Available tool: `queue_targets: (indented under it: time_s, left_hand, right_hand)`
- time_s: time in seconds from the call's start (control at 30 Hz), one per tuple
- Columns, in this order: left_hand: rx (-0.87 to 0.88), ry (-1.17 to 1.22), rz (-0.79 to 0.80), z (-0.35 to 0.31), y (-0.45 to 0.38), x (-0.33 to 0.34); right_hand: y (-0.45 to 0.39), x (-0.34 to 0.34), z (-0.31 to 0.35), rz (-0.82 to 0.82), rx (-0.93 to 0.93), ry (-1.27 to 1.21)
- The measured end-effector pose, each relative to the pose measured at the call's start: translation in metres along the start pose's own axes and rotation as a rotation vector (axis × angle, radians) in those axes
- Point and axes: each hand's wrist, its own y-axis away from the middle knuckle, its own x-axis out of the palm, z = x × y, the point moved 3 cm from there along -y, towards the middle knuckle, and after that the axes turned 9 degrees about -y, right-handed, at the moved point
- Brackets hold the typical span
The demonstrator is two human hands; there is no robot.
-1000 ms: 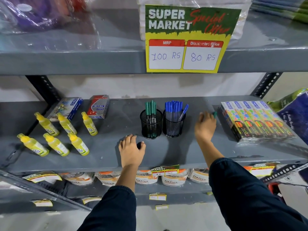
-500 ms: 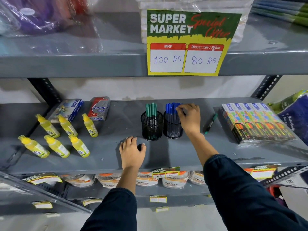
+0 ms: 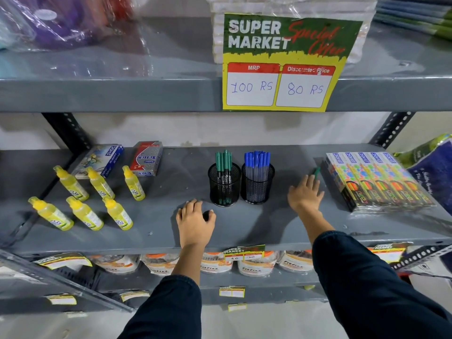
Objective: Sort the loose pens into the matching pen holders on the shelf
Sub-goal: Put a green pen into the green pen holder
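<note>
Two black mesh pen holders stand mid-shelf: the left holder (image 3: 224,189) has green pens (image 3: 223,159), the right holder (image 3: 258,188) has blue pens (image 3: 257,159). One loose green pen (image 3: 317,172) lies on the grey shelf (image 3: 171,182) beside a stack of colourful boxes. My right hand (image 3: 305,195) is stretched out flat, with its fingertips over the near end of that pen and only the pen's far tip showing. My left hand (image 3: 195,222) rests palm down on the shelf in front of the green holder and holds nothing.
Several yellow bottles (image 3: 83,204) lie at the left, with a blue box (image 3: 99,160) and a red box (image 3: 146,159) behind them. The colourful boxes (image 3: 381,182) fill the right. A price sign (image 3: 288,62) hangs from the upper shelf. Pouches (image 3: 215,264) sit below.
My right hand left the blue holder and swung right to the loose green pen. My left hand stayed on the shelf.
</note>
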Motion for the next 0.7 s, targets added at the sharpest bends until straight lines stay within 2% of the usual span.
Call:
queue_targets:
  time_s: [0.1, 0.3, 0.37, 0.5, 0.7]
  left_hand:
    - [0.001, 0.003, -0.001, 0.0, 0.0, -0.001]
    - [0.0, 0.006, 0.007, 0.0, 0.001, -0.001]
    - [0.001, 0.004, 0.006, -0.001, 0.001, -0.001]
    - [0.0, 0.003, 0.002, -0.001, 0.0, -0.001]
    - [-0.003, -0.002, 0.003, -0.001, 0.0, -0.002]
  right_hand:
    - [0.002, 0.009, -0.01, 0.063, -0.013, 0.104]
    - [0.024, 0.003, -0.005, -0.336, -0.194, 0.088]
    - [0.034, 0.001, -0.004, -0.393, -0.251, 0.069]
    - [0.039, 0.001, -0.005, -0.343, -0.267, -0.019]
    - [0.027, -0.002, 0.0, -0.115, -0.038, -0.143]
